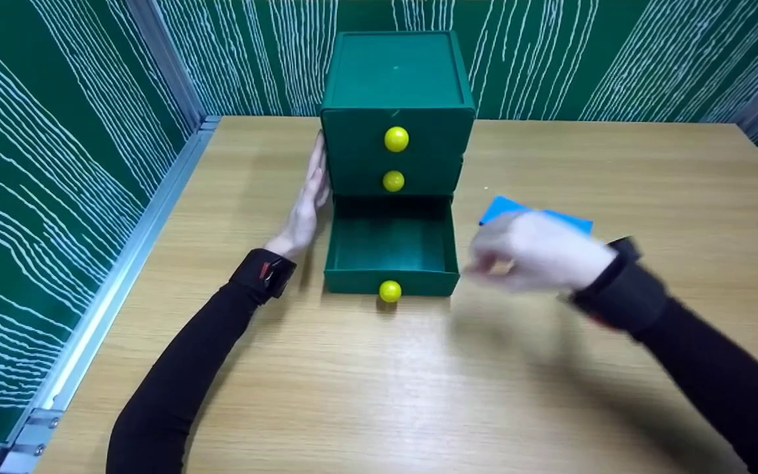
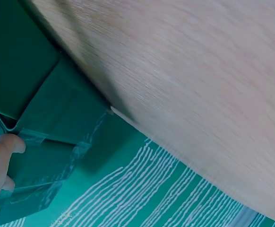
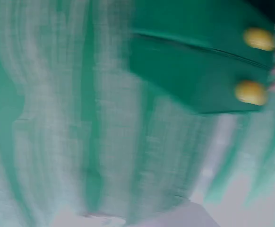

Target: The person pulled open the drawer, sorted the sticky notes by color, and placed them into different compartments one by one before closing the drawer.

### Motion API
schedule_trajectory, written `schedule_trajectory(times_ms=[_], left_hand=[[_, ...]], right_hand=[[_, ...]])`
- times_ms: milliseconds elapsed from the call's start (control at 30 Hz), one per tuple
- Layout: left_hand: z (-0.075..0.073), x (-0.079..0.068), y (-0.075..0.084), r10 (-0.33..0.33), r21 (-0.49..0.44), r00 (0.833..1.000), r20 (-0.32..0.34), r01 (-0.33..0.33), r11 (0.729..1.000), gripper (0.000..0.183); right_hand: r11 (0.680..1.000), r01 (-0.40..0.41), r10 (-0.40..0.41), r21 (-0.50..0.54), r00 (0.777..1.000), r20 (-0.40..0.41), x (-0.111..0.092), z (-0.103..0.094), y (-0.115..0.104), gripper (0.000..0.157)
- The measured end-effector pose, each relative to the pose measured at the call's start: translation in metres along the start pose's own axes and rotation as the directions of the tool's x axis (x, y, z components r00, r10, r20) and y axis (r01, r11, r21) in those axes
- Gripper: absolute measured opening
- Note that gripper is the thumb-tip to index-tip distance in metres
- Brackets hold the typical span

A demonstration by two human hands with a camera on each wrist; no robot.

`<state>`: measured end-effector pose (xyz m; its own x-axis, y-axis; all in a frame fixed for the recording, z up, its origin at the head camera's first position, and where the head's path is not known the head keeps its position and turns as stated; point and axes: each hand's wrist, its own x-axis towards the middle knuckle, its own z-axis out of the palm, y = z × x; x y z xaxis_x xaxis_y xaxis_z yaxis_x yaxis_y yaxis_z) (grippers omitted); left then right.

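A green cabinet (image 1: 395, 72) with three drawers, each with a round yellow knob, stands at the back of the wooden table. Its bottom drawer (image 1: 389, 247) is pulled out and bare inside; the two upper drawers are closed. My left hand (image 1: 306, 204) rests against the cabinet's left side with its fingers extended. To the right of the drawer, my right hand (image 1: 540, 253) is blurred in the air, its fingers loosely bent and nothing visible in them. Behind it lies a flat blue object (image 1: 566, 222), partly hidden by this hand.
Green panels (image 1: 524, 59) with white wavy lines enclose the table (image 1: 353, 388) at the back and sides. A metal rail (image 1: 122, 263) runs along the left edge. In the right wrist view, the cabinet's yellow knobs (image 3: 251, 92) appear through motion blur.
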<state>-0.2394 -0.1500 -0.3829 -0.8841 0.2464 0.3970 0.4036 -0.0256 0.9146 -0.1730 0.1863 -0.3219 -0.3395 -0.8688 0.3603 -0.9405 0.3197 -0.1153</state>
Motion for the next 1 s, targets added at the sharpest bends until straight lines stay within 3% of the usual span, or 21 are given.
schedule_trajectory(times_ms=[67, 100, 133, 200, 300, 333, 400, 567, 733, 900, 1000], left_hand=[[-0.001, 0.001, 0.000, 0.004, -0.004, 1.000, -0.004, -0.004, 1.000, 0.067], [-0.001, 0.001, 0.000, 0.006, -0.003, 1.000, -0.005, -0.006, 1.000, 0.067], [-0.001, 0.001, 0.000, 0.006, -0.004, 1.000, -0.007, -0.006, 1.000, 0.067], [0.000, 0.001, -0.001, -0.001, -0.005, 1.000, -0.010, 0.001, 1.000, 0.067], [0.002, 0.000, -0.002, -0.024, -0.006, 1.000, -0.002, 0.024, 1.000, 0.066], [0.002, 0.000, -0.003, -0.032, -0.006, 0.999, 0.003, 0.032, 0.999, 0.066], [0.004, 0.000, -0.003, -0.042, -0.005, 0.999, 0.016, 0.042, 0.999, 0.065], [0.003, 0.000, -0.001, -0.031, -0.012, 0.999, 0.013, 0.031, 0.999, 0.065], [0.001, 0.000, 0.001, -0.030, -0.020, 1.000, -0.004, 0.030, 0.999, 0.067], [0.000, 0.000, 0.002, -0.036, -0.014, 0.999, -0.002, 0.036, 0.999, 0.067], [0.000, 0.000, 0.003, -0.037, -0.008, 0.999, -0.008, 0.037, 0.999, 0.067]], right_hand=[[0.989, -0.145, 0.145, -0.036, 0.989, -0.002, -0.012, -0.004, 0.025, 0.016], [0.973, -0.226, 0.227, -0.043, 0.974, 0.011, -0.018, -0.004, 0.038, 0.015], [0.949, -0.313, 0.315, -0.046, 0.948, 0.040, -0.024, -0.001, 0.051, 0.016], [0.882, -0.466, 0.471, -0.065, 0.875, 0.116, -0.036, 0.008, 0.073, 0.033], [0.785, -0.614, 0.615, -0.083, 0.754, 0.231, -0.051, 0.028, 0.097, 0.065], [0.765, -0.637, 0.636, -0.096, 0.725, 0.264, -0.056, 0.034, 0.102, 0.072], [0.749, -0.654, 0.651, -0.103, 0.698, 0.300, -0.062, 0.043, 0.108, 0.077], [0.750, -0.653, 0.651, -0.105, 0.700, 0.295, -0.059, 0.046, 0.107, 0.071], [0.737, -0.672, 0.655, -0.071, 0.684, 0.320, -0.045, 0.038, 0.099, 0.073], [0.750, -0.661, 0.641, -0.029, 0.715, 0.279, -0.035, 0.021, 0.085, 0.071], [0.780, -0.625, 0.608, 0.016, 0.764, 0.216, -0.026, 0.005, 0.069, 0.066]])
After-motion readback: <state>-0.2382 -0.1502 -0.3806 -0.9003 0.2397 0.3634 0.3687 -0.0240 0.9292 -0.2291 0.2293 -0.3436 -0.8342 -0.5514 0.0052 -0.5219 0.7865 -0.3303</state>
